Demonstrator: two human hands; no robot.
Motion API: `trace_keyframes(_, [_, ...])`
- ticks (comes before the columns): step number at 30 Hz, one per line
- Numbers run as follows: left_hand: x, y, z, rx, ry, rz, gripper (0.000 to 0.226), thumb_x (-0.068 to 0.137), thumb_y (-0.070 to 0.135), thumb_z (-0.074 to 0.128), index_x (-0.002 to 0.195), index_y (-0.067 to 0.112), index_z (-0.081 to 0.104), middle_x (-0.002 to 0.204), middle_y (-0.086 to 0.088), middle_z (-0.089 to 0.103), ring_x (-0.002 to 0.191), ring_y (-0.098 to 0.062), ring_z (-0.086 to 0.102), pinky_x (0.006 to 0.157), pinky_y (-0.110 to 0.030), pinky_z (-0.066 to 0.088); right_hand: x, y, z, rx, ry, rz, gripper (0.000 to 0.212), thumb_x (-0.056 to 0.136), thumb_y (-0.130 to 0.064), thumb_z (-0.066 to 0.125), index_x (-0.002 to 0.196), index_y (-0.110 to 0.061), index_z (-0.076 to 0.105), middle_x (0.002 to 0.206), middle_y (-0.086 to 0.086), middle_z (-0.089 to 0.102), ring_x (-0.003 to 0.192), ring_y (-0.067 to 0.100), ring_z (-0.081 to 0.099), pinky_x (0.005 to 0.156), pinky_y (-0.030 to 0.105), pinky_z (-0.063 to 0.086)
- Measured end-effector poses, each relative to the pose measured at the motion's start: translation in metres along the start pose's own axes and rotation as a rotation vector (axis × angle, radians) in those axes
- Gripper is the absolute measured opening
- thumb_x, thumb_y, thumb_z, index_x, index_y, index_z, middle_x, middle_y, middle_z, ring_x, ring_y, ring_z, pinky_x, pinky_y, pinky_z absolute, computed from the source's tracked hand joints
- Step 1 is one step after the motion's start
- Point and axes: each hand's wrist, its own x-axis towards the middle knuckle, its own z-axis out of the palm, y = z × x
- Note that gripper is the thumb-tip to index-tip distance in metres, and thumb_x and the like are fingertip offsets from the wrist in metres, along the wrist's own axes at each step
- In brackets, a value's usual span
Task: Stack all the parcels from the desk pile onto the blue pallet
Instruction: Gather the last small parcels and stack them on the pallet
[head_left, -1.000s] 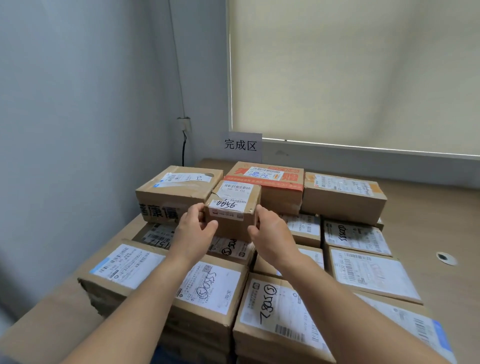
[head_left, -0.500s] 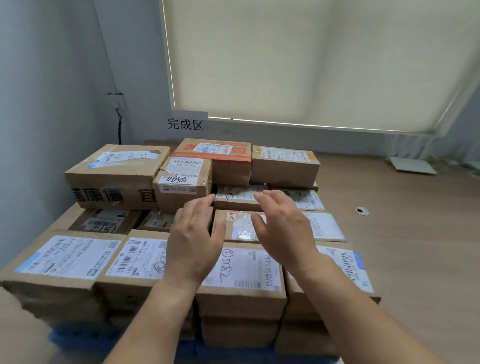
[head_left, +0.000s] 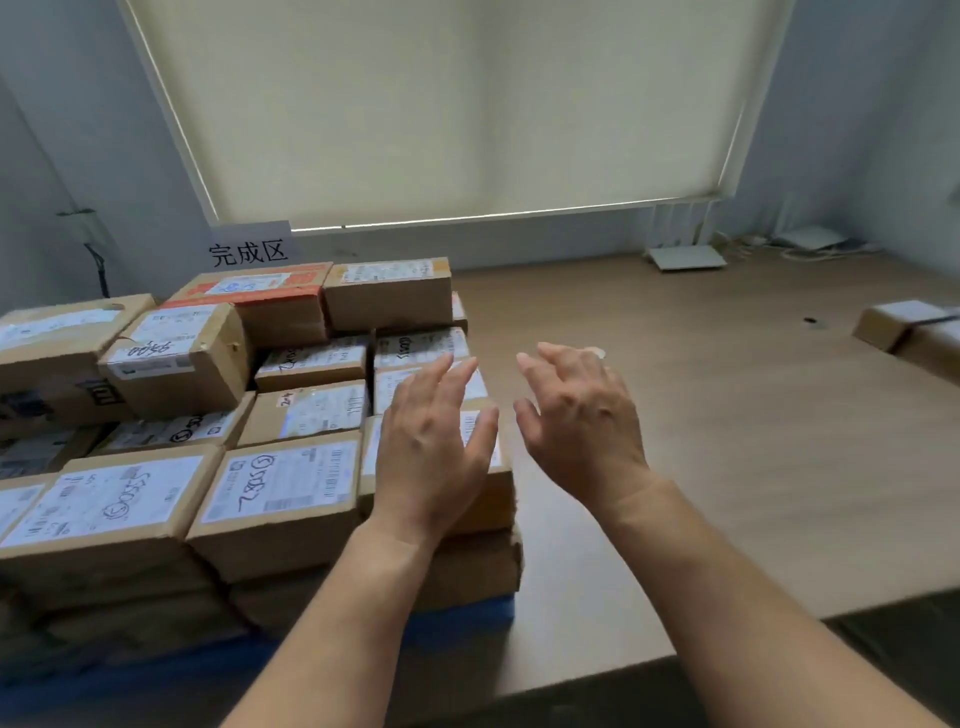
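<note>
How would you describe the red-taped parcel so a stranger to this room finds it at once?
Start at the big window blind and drop to the white sign with black characters under its left corner. Directly in front of that sign, on top of the stacked parcels, sits the red-taped parcel. Only it carries a red-orange band; its neighbours are plain brown.

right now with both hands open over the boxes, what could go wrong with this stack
The small top parcel sits askew, so it may slide when more are added. The right-hand column stands at the edge of the blue pallet, below the left hand; a knock could push it off. The uneven top layer is a poor base for the parcel waiting on the desk.
</note>
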Motion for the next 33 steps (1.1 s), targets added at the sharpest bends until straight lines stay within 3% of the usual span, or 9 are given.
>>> trace_keyframes(2, [-0.005, 0.036, 0.025, -0.025, -0.042, 0.015, 0.057, 0.085, 0.045, 0.04, 0.13, 0.011, 0.054, 0.134, -0.013, 0.052, 0.126, -0.029, 0.047, 0.104, -0.038, 0.032, -0.02, 0.037, -0.013, -0.023, -0.009, 0.056, 0.037, 0.066, -0.024, 0.064, 0.099, -0.008, 0.071, 0.101, 0.016, 0.069, 0.086, 0.035, 0.066, 0.068, 0.039, 0.053])
trace_keyframes(8, [-0.019, 0.133, 0.109, 0.005, -0.211, 0.066, 0.058, 0.094, 0.039, 0.048, 0.146, 0.021, 0.03, 0.154, -0.005, 0.026, 0.143, -0.02, 0.021, 0.115, -0.035, 0.015, -0.081, 0.151, -0.047, -0.126, -0.048, 0.173, 0.043, 0.061, -0.022, 0.082, 0.1, -0.009, 0.071, 0.102, 0.016, 0.069, 0.084, 0.034, 0.066, 0.069, 0.038, 0.052])
trace_keyframes(16, [-0.037, 0.233, 0.196, 0.062, -0.368, 0.081, 0.067, 0.096, 0.046, 0.038, 0.151, 0.027, 0.005, 0.159, -0.002, 0.0, 0.146, -0.018, -0.005, 0.116, -0.039, -0.004, -0.147, 0.274, -0.088, -0.266, -0.144, 0.31, 0.052, 0.077, -0.037, 0.071, 0.12, -0.008, 0.062, 0.119, 0.02, 0.062, 0.102, 0.036, 0.062, 0.085, 0.048, 0.049])
trace_keyframes(33, [-0.008, 0.399, 0.363, 0.006, -0.567, 0.269, 0.067, 0.096, 0.053, 0.027, 0.149, 0.032, -0.007, 0.158, 0.0, -0.014, 0.144, -0.017, -0.019, 0.116, -0.039, -0.013, -0.202, 0.477, -0.131, -0.439, -0.17, 0.578, 0.058, 0.082, -0.043, 0.065, 0.128, -0.01, 0.055, 0.127, 0.02, 0.057, 0.112, 0.037, 0.055, 0.1, 0.052, 0.037])
